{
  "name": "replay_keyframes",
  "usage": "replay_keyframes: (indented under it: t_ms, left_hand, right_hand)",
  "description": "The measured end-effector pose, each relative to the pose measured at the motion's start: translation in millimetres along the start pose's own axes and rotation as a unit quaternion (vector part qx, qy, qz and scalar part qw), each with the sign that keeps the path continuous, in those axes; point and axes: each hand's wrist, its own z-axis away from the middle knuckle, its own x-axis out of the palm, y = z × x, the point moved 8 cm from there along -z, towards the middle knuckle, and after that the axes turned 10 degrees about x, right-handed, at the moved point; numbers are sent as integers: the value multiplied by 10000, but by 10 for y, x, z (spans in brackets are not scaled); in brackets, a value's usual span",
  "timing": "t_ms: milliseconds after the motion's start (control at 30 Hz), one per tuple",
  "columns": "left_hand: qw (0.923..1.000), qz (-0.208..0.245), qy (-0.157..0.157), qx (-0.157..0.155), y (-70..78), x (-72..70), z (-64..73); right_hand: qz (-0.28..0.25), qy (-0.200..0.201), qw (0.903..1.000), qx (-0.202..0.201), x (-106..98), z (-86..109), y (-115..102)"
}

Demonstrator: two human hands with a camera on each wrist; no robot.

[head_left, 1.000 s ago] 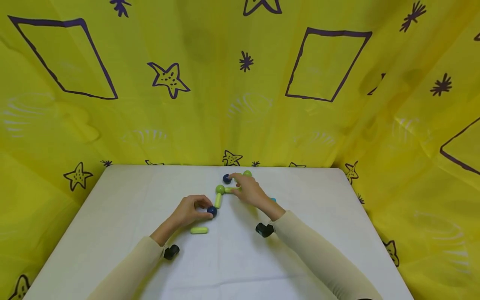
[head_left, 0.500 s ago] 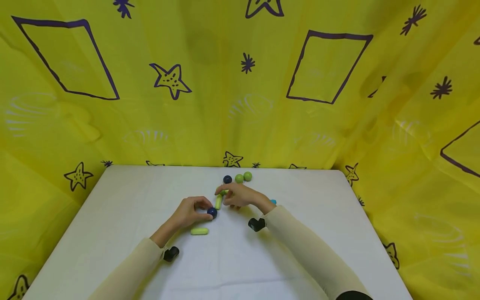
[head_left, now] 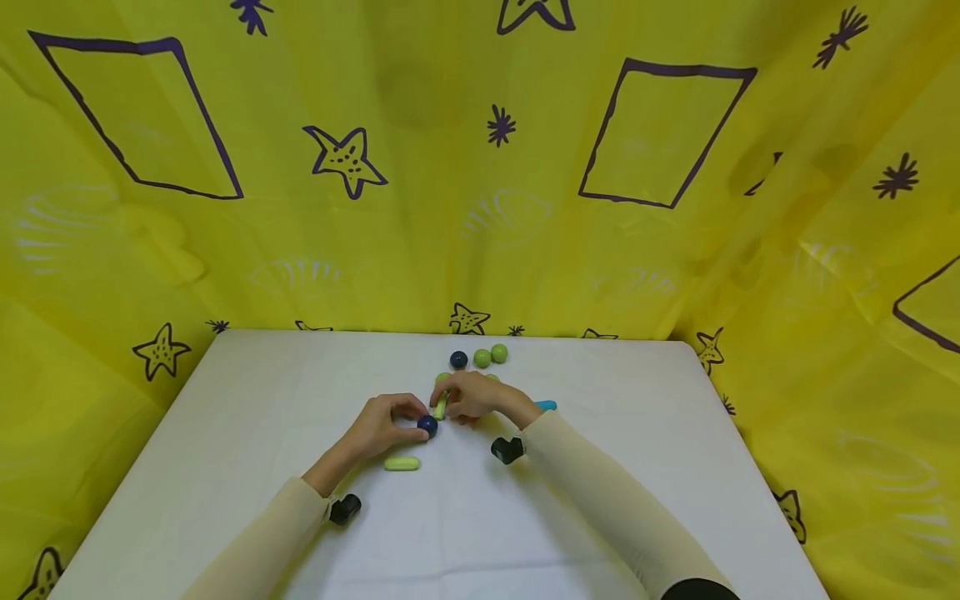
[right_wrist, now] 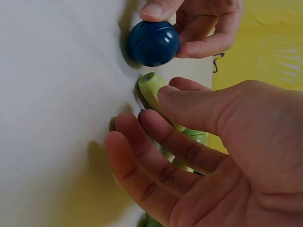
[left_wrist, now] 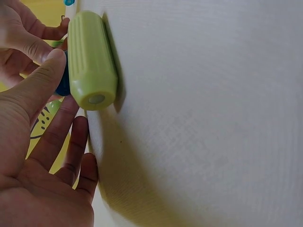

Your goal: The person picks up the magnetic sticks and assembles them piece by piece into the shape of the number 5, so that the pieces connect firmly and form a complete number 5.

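Note:
My left hand (head_left: 384, 423) pinches a glossy dark blue ball (head_left: 427, 427) between thumb and fingers, low over the white table. Just beyond it, my right hand (head_left: 472, 395) holds a light green rod (right_wrist: 150, 86) between thumb and index finger; its other fingers are spread. The rod's bare end points toward the blue ball, with a small gap between them in the right wrist view. At the rod's far end sits a green ball (head_left: 442, 377), partly hidden by the right hand. A loose light green ribbed rod (left_wrist: 92, 61) lies in front of the left hand.
At the back of the table (head_left: 262, 392) stand another dark blue ball (head_left: 459, 360) and two green balls, one left (head_left: 482, 358) and one right (head_left: 499, 353). A bright blue piece (head_left: 547, 405) lies behind the right wrist. A yellow patterned curtain (head_left: 420, 233) encloses the table.
My right hand has come from the rear pieces down and left to the rod near the blue ball. My left hand has stayed in place, still pinching its ball.

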Motion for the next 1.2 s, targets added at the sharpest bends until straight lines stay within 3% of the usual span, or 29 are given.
replay_keyframes:
  t_ms: [633, 1200]
  left_hand:
    - [9999, -106, 21, -9, 23, 0, -1]
    - [9996, -252, 147, 33, 57, 11, -17]
  right_hand:
    - [-119, 481, 9988, 26, -17, -29, 7]
    - [-417, 342, 9976, -425, -72, -33, 18]
